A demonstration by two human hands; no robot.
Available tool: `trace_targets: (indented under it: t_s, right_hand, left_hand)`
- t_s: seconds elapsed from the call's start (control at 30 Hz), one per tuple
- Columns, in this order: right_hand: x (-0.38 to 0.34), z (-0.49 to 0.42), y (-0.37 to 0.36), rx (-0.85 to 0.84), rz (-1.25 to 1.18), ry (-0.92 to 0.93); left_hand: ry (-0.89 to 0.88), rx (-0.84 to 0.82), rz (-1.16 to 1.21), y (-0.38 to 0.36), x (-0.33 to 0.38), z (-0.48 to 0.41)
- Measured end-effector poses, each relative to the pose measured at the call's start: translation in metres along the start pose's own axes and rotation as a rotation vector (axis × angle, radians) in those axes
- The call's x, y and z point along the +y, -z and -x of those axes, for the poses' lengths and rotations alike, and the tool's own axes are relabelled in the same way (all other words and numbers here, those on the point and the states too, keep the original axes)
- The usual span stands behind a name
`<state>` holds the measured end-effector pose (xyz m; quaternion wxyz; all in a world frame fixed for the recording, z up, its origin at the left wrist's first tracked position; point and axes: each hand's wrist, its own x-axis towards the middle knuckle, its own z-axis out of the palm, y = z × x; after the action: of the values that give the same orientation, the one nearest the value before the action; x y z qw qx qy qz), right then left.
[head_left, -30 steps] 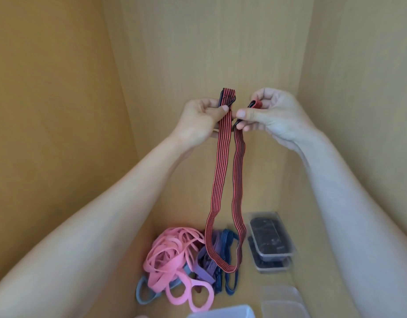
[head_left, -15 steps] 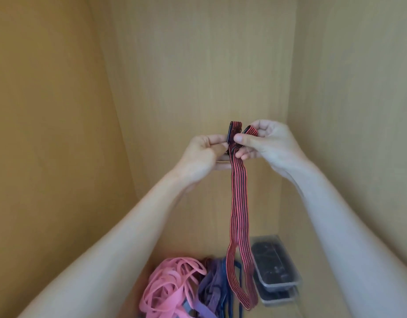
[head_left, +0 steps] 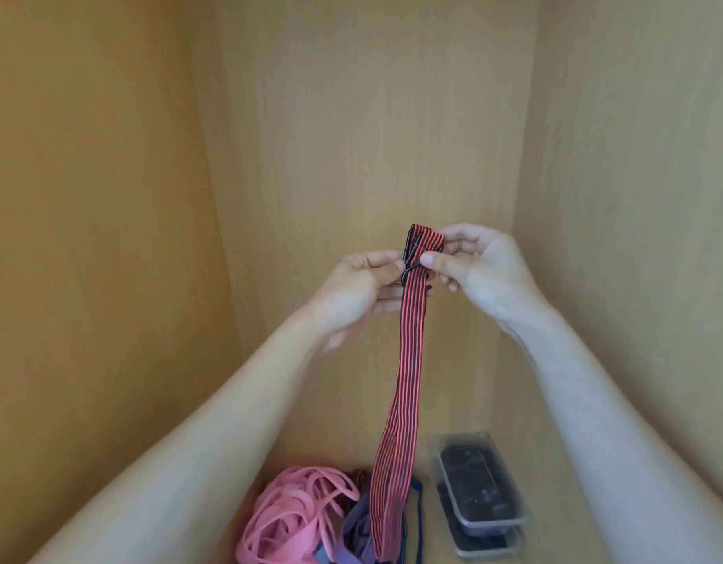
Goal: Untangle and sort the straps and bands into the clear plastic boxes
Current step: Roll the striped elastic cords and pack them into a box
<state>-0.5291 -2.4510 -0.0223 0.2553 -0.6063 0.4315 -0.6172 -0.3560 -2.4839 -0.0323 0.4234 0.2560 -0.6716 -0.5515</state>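
2 bare forearms are seen reaching in from the lower corners of the view, into a compartment of light brown wood-grain board. Low between them, on the compartment floor, a tangled heap of flat pink rubber bands (head_left: 294,519) is found; a crumpled purple fabric band (head_left: 357,533) is pressed against its right side, and a thin dark blue strap (head_left: 420,510) is laid just beside that. To the right of the heap, near the right wall, 2 clear rectangular plastic boxes are stacked, the upper box (head_left: 494,522) being set on the lower box (head_left: 490,550); dark contents are seen through both, though what they are cannot be told.

Further out and higher, a long red-and-black striped elastic strap (head_left: 408,360) is held up by both hands; it is doubled, so that its 2 lengths hang together almost straight down, and its lower end is seen in front of the purple fabric band at the bottom edge of the view. The left hand (head_left: 351,291) is closed, its fingers curled and its thumb pressed to the strap's upper part beside a black metal hook (head_left: 408,271); the right hand (head_left: 482,266) is likewise closed on the strap, the folded top end being pinched between thumb and fingers. The 2 hands are kept close together, with only the strap between them. Behind them, the back panel (head_left: 363,116) is met by the left panel (head_left: 87,197) and the right panel (head_left: 636,156) at 2 vertical corners.
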Motion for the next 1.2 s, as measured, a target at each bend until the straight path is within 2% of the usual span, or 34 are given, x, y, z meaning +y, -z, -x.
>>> trace_targets:
  t_s: [0.13, 0.3, 0.5, 0.6, 0.7, 0.8, 0.93, 1.07, 1.2]
  right_hand:
    - [-0.004, 0.004, -0.009, 0.051, -0.062, 0.006]
    - [-0.001, 0.004, -0.007, 0.128, -0.028, 0.053]
    - [0.0, 0.005, -0.007, 0.016, -0.022, 0.072]
    - [-0.001, 0.004, -0.006, 0.015, -0.039, 0.057]
    - [-0.001, 0.001, -0.004, 0.054, -0.04, 0.076]
    - [-0.002, 0.0, -0.003, 0.082, -0.041, 0.104]
    - [-0.003, 0.0, -0.003, 0.054, -0.075, 0.107]
    - [0.0, -0.002, -0.003, 0.016, -0.044, 0.079]
    - [0.001, 0.001, -0.003, -0.096, -0.056, 0.031]
  left_hand:
    - [-0.002, -0.029, 0.011, -0.001, 0.005, 0.002]
    - [-0.052, -0.02, -0.081, -0.004, 0.004, 0.005]
    - [-0.037, -0.056, -0.089, -0.002, 0.001, 0.007]
    - [-0.001, -0.06, -0.064, -0.001, -0.004, 0.005]
    - [0.107, -0.126, 0.023, -0.004, -0.004, 0.006]
    - [0.148, -0.171, -0.045, -0.006, -0.003, 0.007]
    - [0.089, -0.131, -0.081, -0.009, -0.006, 0.004]
    - [0.1, -0.076, 0.017, -0.017, -0.008, 0.006]
    - [0.115, 0.005, -0.078, -0.014, -0.005, 0.006]
